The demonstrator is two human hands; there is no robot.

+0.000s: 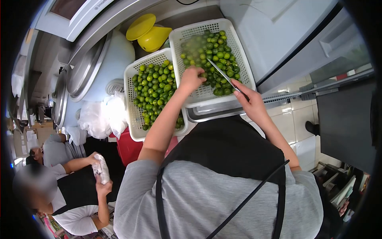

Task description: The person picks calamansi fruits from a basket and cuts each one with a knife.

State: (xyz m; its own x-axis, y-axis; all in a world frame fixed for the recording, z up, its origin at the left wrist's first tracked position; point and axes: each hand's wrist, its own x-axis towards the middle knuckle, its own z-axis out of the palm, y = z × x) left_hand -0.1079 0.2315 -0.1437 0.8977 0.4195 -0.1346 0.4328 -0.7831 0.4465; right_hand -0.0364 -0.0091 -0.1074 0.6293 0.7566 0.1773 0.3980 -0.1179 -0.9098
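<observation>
My right hand [250, 101] is closed round the handle of a knife [223, 73], whose narrow blade points up and left over the small green limes [215, 51]. These limes lie in the right white plastic basket [245, 75], some of them yellowish. My left hand [191, 81] reaches over the same basket from its left side, fingers curled and pinched on a small green lime [203, 75], which is partly hidden by the fingertips. A second white basket [129, 81], at the left and slightly nearer me, holds many more whole limes [154, 89].
A yellow plastic container [154, 38] stands behind the left basket. A metal tray [211, 113] sits under the right basket's near edge. White plastic bags [104, 115] and a large lidded pot [85, 67] are at left. Lower left, a co-worker [75, 195] holds a wrapped white packet [101, 169].
</observation>
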